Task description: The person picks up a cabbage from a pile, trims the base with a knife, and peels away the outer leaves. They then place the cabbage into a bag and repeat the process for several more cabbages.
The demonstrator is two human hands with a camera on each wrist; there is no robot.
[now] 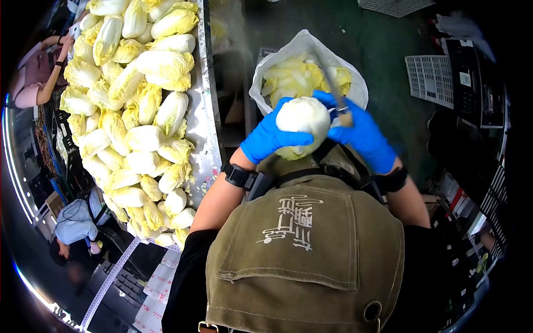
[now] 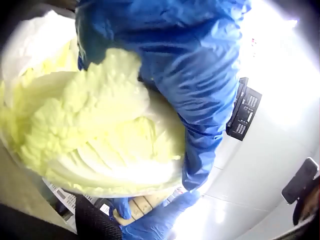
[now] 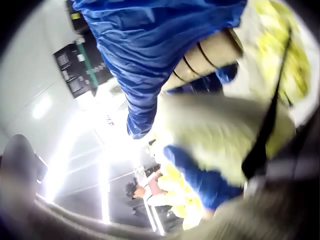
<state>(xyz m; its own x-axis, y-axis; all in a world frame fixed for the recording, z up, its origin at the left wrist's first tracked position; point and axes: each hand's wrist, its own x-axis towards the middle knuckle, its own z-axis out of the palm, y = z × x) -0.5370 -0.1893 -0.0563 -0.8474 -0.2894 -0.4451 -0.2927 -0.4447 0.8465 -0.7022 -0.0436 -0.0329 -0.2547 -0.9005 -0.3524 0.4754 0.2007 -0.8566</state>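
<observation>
Cabbage (image 1: 302,119) at frame centre, gripped on its left side by left hand (image 1: 267,139). Right hand (image 1: 363,136) wraps knife (image 1: 333,83) handle against its right side. White bag (image 1: 304,40) of leaves just above, cabbage pile (image 1: 133,111) upper left.

Blue-gloved left hand (image 2: 190,75) is wrapped over a pale yellow-green cabbage (image 2: 100,135), fingers curled down its side. Underneath, the right hand (image 2: 160,224) grips a wooden knife handle (image 2: 142,204).
</observation>
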